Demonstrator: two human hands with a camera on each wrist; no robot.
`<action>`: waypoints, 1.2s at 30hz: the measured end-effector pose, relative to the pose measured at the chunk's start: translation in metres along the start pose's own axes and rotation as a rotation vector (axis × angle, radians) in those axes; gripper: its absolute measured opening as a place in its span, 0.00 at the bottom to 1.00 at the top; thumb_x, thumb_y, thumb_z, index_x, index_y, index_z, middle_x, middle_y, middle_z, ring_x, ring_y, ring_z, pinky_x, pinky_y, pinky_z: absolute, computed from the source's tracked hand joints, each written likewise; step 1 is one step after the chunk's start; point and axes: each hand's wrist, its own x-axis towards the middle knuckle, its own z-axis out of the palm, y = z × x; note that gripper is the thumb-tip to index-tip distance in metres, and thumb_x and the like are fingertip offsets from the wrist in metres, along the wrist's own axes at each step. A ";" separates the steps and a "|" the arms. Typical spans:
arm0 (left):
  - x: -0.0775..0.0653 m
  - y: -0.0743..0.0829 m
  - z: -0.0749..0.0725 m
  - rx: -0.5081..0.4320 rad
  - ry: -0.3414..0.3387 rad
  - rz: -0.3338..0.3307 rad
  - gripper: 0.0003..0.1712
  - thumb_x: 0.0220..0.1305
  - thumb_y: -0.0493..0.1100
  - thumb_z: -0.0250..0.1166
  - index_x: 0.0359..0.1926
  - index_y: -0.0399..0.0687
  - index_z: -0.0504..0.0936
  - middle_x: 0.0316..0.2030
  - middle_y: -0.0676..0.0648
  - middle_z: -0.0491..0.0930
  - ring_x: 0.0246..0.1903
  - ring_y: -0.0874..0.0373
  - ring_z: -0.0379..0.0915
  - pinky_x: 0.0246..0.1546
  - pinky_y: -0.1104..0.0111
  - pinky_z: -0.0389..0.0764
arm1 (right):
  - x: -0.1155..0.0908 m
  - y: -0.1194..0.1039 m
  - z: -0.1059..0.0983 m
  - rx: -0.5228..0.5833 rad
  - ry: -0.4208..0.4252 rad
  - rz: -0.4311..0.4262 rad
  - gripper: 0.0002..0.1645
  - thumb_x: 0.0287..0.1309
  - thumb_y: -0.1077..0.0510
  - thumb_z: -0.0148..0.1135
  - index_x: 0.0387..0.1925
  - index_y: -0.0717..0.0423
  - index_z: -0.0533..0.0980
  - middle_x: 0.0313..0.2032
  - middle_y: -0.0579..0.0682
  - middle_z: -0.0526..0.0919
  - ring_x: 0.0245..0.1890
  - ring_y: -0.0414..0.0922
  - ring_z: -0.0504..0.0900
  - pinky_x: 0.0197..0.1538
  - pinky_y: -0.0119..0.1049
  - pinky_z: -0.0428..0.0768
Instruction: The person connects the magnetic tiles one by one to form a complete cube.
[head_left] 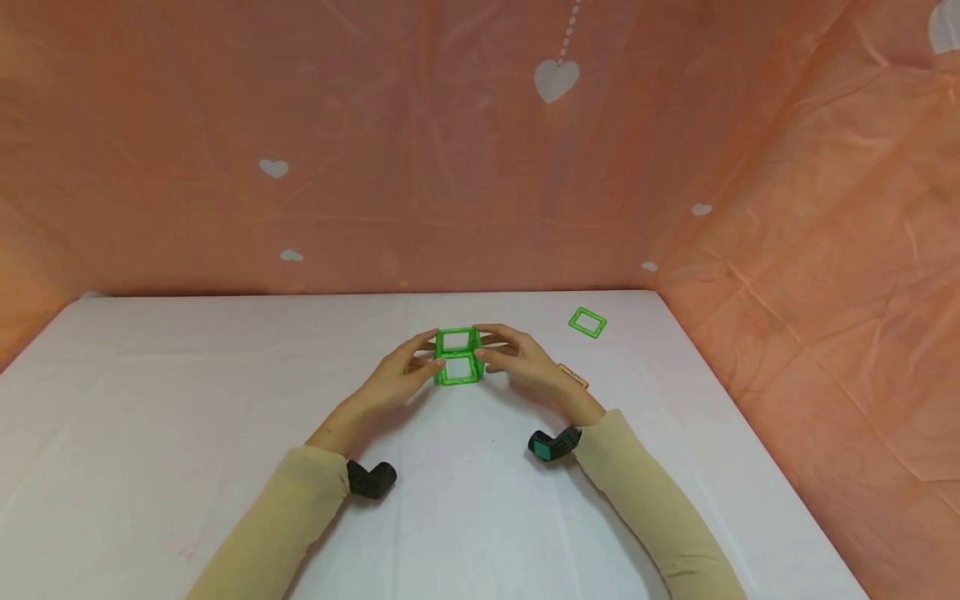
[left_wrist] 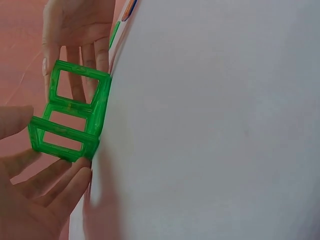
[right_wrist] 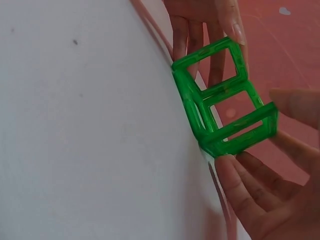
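Two beige sleeves (head_left: 277, 517) slant inward over the white tabletop (head_left: 187, 417), bringing the hands toward each other from either side of a small green box of open frame tiles (head_left: 457, 356). The left hand (head_left: 397, 375) grips the box's left side, thumb toward the near edge and fingers bent around behind it. The right hand (head_left: 521, 358) grips the opposite side, its thumb on the near right edge and its index finger reaching to the upper right corner. Both wrists are angled inward, and each carries a black wrist device (head_left: 371, 481); the one on the right shows a teal patch.

The box sits between the two hands, near the middle of the table's width and toward its far part. Its tiles are glossy, translucent green plastic frames joined edge to edge, with rounded corners and hollow centres; the wrist views look straight through several of these windows. Whether it touches the tabletop cannot be told.

A loose green frame tile (head_left: 587, 322) lies flat beyond the right hand, apart from the box. An orange tile (head_left: 573, 376) shows just beside the right wrist, partly hidden by it. Behind hangs an orange-pink sheet (head_left: 420, 167) with pale hearts.
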 end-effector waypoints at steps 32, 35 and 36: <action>0.000 0.006 0.010 -0.158 0.114 -0.127 0.32 0.68 0.47 0.59 0.69 0.42 0.61 0.64 0.35 0.67 0.62 0.40 0.67 0.59 0.50 0.71 | -0.003 -0.019 0.006 -0.026 0.067 0.158 0.32 0.64 0.57 0.59 0.66 0.61 0.65 0.58 0.66 0.73 0.53 0.58 0.79 0.48 0.43 0.82; 0.001 0.007 0.011 -0.161 0.140 -0.132 0.31 0.68 0.46 0.59 0.67 0.41 0.63 0.63 0.35 0.68 0.61 0.40 0.69 0.58 0.51 0.72 | -0.004 -0.018 0.005 -0.054 0.098 0.111 0.28 0.63 0.58 0.60 0.62 0.64 0.69 0.51 0.66 0.78 0.44 0.55 0.83 0.42 0.41 0.83; 0.001 0.007 0.011 -0.166 0.150 -0.132 0.30 0.68 0.46 0.59 0.66 0.40 0.64 0.63 0.35 0.69 0.61 0.41 0.69 0.58 0.51 0.72 | -0.004 -0.017 0.005 -0.066 0.111 0.098 0.27 0.63 0.58 0.60 0.61 0.65 0.70 0.49 0.66 0.80 0.41 0.54 0.83 0.40 0.40 0.83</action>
